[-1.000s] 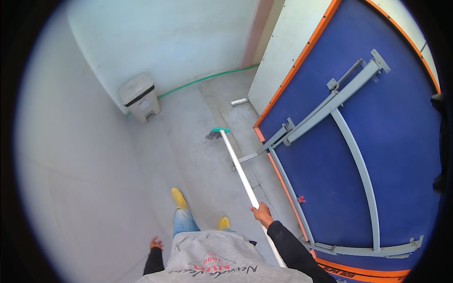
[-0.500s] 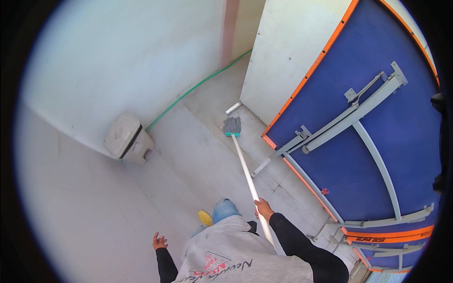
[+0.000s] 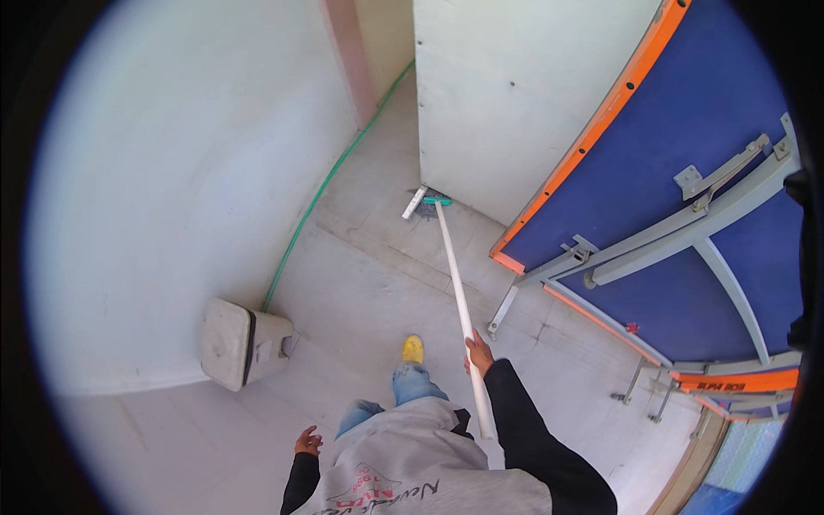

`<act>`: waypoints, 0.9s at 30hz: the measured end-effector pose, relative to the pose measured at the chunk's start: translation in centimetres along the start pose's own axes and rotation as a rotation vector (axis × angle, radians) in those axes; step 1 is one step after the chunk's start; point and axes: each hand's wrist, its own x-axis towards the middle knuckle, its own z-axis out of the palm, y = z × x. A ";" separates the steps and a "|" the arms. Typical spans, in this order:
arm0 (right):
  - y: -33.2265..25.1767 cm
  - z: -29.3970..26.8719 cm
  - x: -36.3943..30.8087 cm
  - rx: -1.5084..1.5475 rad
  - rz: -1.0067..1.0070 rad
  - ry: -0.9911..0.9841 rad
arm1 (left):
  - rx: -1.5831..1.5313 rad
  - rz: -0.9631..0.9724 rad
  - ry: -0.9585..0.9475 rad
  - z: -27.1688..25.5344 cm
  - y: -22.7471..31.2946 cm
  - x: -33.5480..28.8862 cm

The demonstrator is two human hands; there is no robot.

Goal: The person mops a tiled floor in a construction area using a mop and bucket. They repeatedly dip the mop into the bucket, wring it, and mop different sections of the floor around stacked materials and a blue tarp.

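My right hand [image 3: 479, 354] is wrapped around the white handle [image 3: 457, 292] of a mop. The handle slants away from me, its near end beside my right hip. At its far end a teal clamp [image 3: 438, 201] presses grey strands [image 3: 427, 210] on the floor, beside a short white bar [image 3: 414, 203] and the lower corner of a pale panel [image 3: 506, 112]. Part of the strands is hidden under the clamp. My left hand [image 3: 308, 440] hangs at my left side, fingers loosely bent and apart, with nothing in it.
A dingy white lidded bin [image 3: 245, 343] stands by the left wall. A green hose [image 3: 300, 225] runs along that wall's foot. On the right are folded blue table tops [image 3: 592, 206] with orange edges; their grey metal legs [image 3: 505, 311] reach the floor. My yellow boot [image 3: 413, 348] is ahead.
I have stepped forward, and my yellow boot shows further ahead. The mop head has moved up against the white bar and panel corner. Both hands keep their state.
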 end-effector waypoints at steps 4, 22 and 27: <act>8.4 -0.5 -9.9 -0.217 -0.055 0.156 | 0.201 -0.148 -0.055 -2.5 6.5 3.4; 0.8 21.9 -3.1 0.000 0.040 0.546 | 0.610 0.606 -0.401 -8.2 40.3 39.2; 1.9 36.3 -8.1 0.262 0.227 0.522 | 0.704 0.560 -0.387 -14.4 51.8 48.3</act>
